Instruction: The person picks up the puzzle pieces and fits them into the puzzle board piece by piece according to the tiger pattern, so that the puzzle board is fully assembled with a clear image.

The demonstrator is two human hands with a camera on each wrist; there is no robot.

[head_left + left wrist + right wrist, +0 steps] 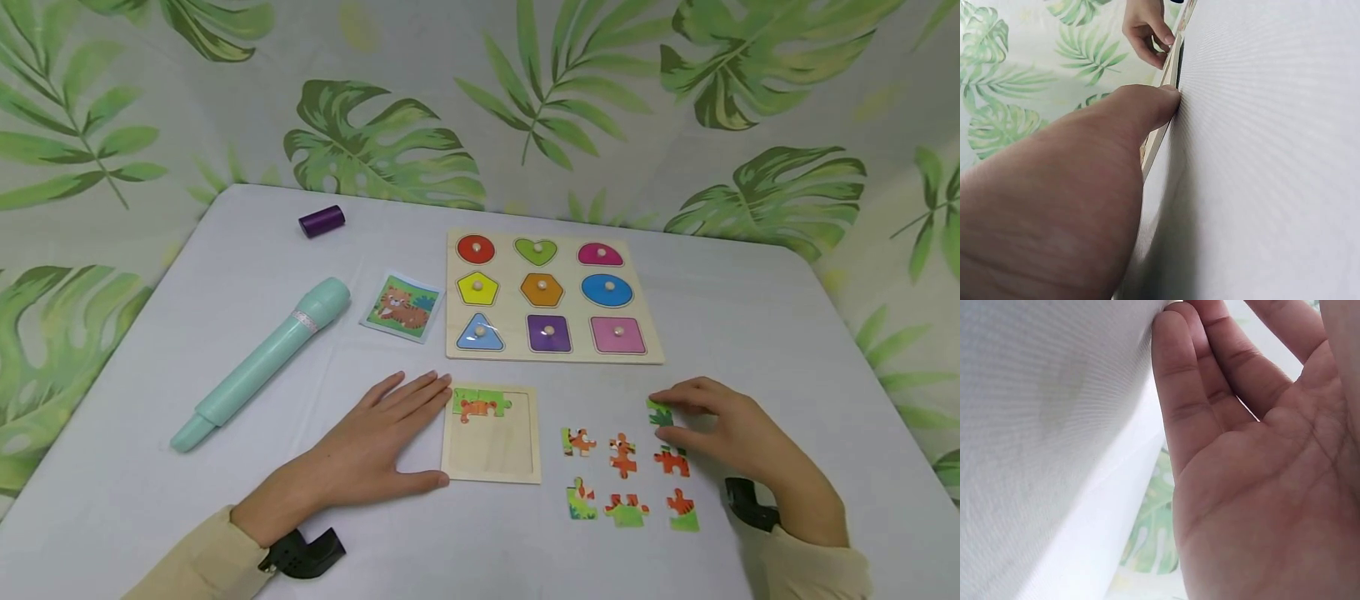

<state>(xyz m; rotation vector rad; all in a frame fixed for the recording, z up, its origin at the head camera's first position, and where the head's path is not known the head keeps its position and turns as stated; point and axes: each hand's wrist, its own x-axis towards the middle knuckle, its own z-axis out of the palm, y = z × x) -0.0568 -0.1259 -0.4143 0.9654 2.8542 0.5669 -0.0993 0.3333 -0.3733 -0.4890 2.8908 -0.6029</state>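
Note:
My left hand (375,450) lies with fingers stretched out, fingertips and thumb at the left edge of a square wooden puzzle tray (491,454). In the left wrist view its thumb (1154,103) presses at the tray's rim. Joined green and orange jigsaw pieces (480,403) sit in the tray's upper left corner. To the right, my right hand (723,421) pinches a green jigsaw piece (660,413) between thumb and fingers, close over the table. Its curled fingers (1179,375) show in the right wrist view, where the piece is hidden.
Several loose jigsaw pieces (622,456) lie in rows right of the tray. Behind it are a knobbed shape board (555,296) and a tiger picture card (402,307). A mint-green tube-shaped object (262,367) and a purple cylinder (322,222) lie at the left.

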